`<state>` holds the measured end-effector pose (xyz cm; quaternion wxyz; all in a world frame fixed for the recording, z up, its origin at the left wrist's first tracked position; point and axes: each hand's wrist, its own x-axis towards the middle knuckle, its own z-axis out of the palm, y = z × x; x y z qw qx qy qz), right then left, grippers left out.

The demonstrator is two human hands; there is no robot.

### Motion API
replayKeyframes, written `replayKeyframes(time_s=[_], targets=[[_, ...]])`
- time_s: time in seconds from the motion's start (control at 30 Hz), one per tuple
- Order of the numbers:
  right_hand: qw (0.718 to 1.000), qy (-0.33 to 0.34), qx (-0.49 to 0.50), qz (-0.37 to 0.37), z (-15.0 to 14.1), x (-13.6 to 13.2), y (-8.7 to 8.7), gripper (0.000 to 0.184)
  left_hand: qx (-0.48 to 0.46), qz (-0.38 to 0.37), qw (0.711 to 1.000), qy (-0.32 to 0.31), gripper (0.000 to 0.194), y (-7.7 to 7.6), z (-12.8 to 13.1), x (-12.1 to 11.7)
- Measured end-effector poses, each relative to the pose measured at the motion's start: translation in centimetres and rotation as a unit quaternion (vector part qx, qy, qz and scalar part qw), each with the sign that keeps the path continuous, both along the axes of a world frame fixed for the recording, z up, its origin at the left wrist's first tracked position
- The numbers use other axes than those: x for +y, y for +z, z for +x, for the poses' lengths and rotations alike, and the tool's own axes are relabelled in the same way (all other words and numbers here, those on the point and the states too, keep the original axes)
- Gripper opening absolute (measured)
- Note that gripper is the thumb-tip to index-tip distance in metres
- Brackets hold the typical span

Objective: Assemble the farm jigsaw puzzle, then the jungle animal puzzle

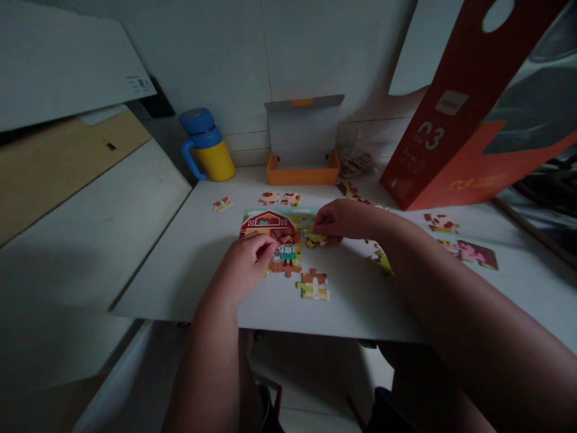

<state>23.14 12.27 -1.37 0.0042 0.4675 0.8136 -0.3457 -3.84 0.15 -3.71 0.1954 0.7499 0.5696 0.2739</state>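
A partly joined jigsaw puzzle lies on the white table, with a red barn and a farmer figure on it. Over its left edge is my left hand, fingers curled and thumb near the forefinger; whatever lies between them is hidden. My right hand bends down over the puzzle's right side, its fingertips closed at a yellow-green puzzle piece. A loose brown and green piece with a white fence sits just below the puzzle. More yellow pieces lie partly behind my right forearm.
Behind stands an orange box with its lid up, beside a clear bag. A blue and yellow mug is at back left, a tall red box at right. Loose pieces and pink pig pieces lie around.
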Motion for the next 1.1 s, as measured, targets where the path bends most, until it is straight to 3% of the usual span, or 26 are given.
replayKeyframes(time_s=[0.4, 0.67, 0.9, 1.1], targets=[[0.991, -0.066, 0.037, -0.108, -1.5, -1.4, 0.0, 0.016, -0.001, 0.003, 1.000, -0.023, 0.017, -0.1, 0.0, 0.1], [0.997, -0.025, -0.070, 0.015, -2.1, -2.1, 1.2, 0.025, 0.001, -0.003, 1.000, -0.019, 0.015, 0.0, 0.1, 0.1], [0.999, -0.011, -0.040, 0.003, -1.2, -1.1, 0.5, 0.027, 0.005, -0.006, 1.000, -0.015, 0.014, -0.3, 0.0, 0.2], [0.992, -0.111, 0.017, 0.064, -0.2, 0.7, -0.9, 0.028, 0.008, -0.007, 1.000, -0.012, 0.014, -0.6, -0.1, 0.2]])
